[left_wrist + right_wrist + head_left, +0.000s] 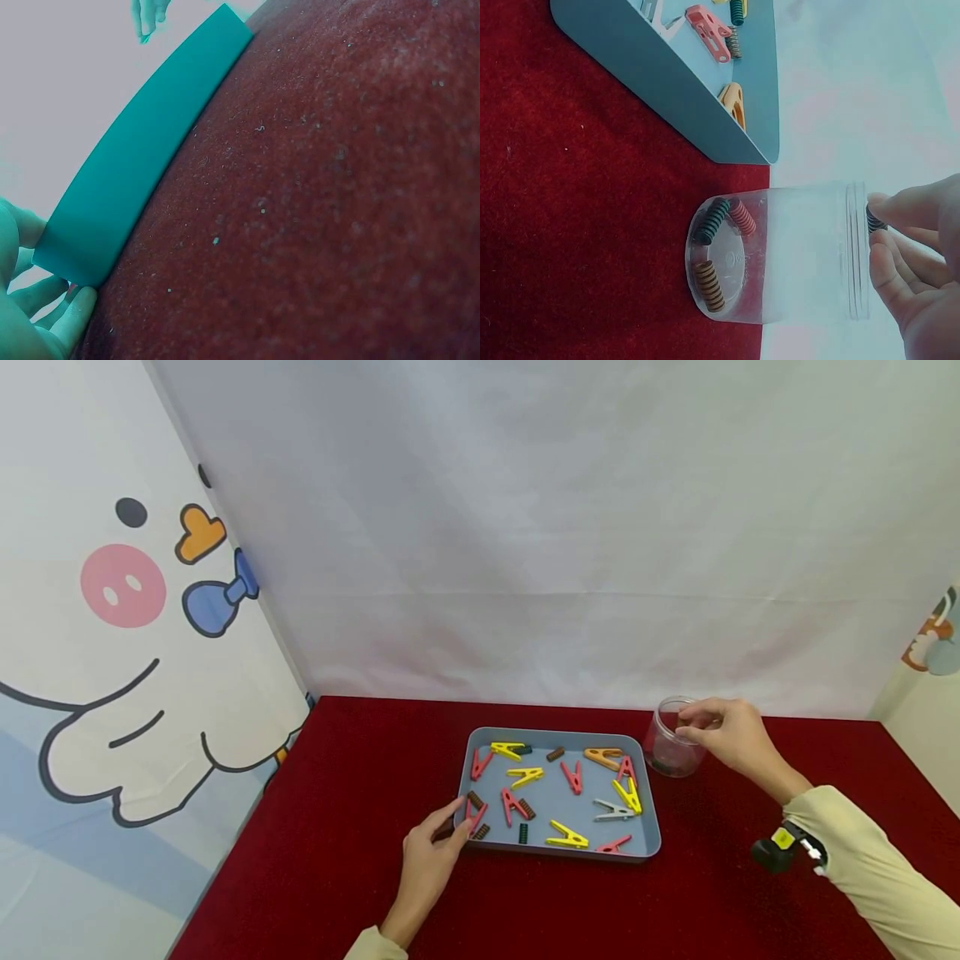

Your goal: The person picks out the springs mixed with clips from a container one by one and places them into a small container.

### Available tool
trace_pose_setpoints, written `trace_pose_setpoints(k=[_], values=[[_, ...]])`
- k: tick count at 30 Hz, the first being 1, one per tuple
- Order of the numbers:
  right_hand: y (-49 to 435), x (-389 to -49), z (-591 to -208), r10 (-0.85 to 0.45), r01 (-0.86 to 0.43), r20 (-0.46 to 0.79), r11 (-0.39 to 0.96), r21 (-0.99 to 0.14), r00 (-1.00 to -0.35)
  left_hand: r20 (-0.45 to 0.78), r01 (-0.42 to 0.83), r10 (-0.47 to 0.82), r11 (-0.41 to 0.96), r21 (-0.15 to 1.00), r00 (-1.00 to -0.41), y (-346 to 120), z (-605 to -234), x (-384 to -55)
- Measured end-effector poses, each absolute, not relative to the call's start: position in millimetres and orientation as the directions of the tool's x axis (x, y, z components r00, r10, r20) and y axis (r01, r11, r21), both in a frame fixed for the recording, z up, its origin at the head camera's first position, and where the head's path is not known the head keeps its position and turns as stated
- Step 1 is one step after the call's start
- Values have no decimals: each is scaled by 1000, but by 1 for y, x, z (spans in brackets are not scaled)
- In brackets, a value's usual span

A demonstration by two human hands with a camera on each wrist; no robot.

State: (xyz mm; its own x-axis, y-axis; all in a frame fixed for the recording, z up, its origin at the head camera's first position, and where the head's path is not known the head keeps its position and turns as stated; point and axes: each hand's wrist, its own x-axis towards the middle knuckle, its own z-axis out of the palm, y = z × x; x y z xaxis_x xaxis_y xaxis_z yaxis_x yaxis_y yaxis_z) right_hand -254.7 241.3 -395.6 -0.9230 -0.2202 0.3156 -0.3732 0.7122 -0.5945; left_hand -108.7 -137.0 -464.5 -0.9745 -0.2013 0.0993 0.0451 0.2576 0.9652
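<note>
At the right, my right hand [723,735] pinches a small dark coil spring [875,219] between thumb and fingers, right at the mouth of a clear round jar [802,255]. Inside that jar lie a green spring [712,221], a red spring [742,216] and a brown spring [709,286]. My left hand [429,852] holds the front left corner of a shallow grey-blue tray [558,802], its thumb and fingers on either side of the corner. Clips in red, yellow, orange and grey lie scattered in the tray among several brown and dark green springs.
A dark red cloth [337,810] covers the table. Close behind it hangs a pale curtain [562,543]. On the left stands a panel with a cartoon print [97,693]. The jar is just beyond the tray's right end.
</note>
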Motion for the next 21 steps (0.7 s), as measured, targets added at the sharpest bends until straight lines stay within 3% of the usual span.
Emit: trace_pose_setpoints(k=[8,16,21], values=[[241,-256,-398,-217,-374,323,723,-581,-921,105,49,-204,265,963,-973,-138,-467,-110],[238,-255,-395,-210,-380,341,722,-578,-916,134,68,-219,286,956,-966,-144,-499,-121],[234,-253,-393,-206,-381,343,707,-596,-917,139,76,-217,273,959,-966,-144,-500,-121]])
